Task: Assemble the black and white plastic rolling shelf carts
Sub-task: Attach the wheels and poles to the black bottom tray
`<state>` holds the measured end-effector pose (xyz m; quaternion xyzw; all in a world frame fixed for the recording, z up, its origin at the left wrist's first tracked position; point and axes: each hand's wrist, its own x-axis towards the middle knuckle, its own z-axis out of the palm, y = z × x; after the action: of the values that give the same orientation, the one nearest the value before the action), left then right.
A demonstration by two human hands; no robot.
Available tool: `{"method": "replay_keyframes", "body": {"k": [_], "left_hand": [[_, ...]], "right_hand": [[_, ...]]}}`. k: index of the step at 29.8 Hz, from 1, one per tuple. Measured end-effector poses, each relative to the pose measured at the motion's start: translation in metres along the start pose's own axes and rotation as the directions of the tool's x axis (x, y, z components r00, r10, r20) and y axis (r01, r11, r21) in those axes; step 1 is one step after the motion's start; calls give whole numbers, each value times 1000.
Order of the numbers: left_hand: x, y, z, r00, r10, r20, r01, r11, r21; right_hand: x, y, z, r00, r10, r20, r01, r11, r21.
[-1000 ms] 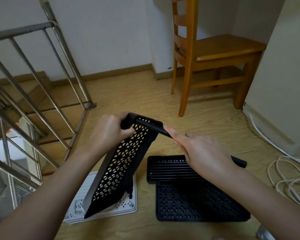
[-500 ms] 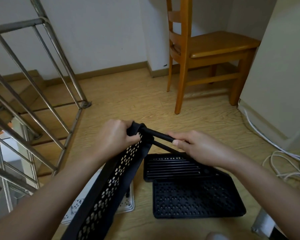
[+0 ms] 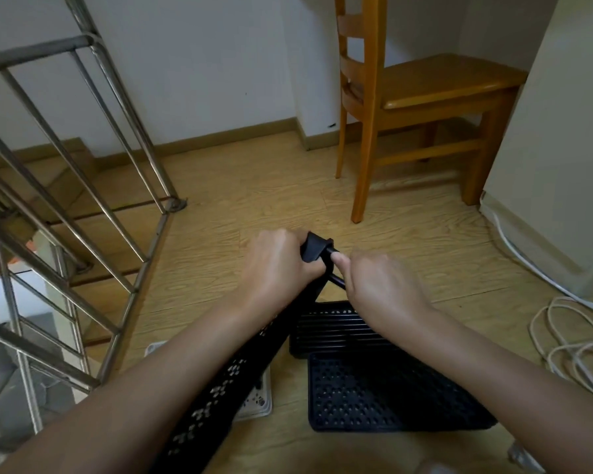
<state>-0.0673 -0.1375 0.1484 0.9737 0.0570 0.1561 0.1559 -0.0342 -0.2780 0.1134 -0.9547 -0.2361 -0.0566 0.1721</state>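
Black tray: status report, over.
Left hand grips black tray top corner. Right hand holds black pole at corner socket. Nothing blocking.

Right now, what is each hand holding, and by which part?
The left hand grips the black perforated tray at its raised top corner; the right hand grips the black pole close to the end at that corner.

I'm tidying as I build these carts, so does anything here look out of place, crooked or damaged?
Nothing looks damaged or spilled. The one untidy thing is the white cable, lying in loose loops on the floor right of the flat black tray. The tilted black shelf is simply gripped by the left hand.
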Motion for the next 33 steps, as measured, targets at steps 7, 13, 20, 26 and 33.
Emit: {"method": "replay_keyframes", "body": {"k": [7,13,20,26,33], "left_hand": [[-3,-4,6,994,106,27,-104,993,-53],[-6,-1,4,982,182,-51,-184,982,-37],[19,10,-27,988,69,-141,-83,991,-102],[25,14,-25,973,102,-206,-112,993,-38],[21,6,-12,976,98,-196,-100,995,3]], "right_hand": [[2,14,-3,803,-19,596,-539,405,739],[8,36,-12,586,-366,723,-780,-13,625],[-1,-3,-24,989,-65,-132,77,993,91],[5,7,-18,984,21,-180,-17,1000,24],[10,13,-13,997,6,71,-40,874,485]]}}
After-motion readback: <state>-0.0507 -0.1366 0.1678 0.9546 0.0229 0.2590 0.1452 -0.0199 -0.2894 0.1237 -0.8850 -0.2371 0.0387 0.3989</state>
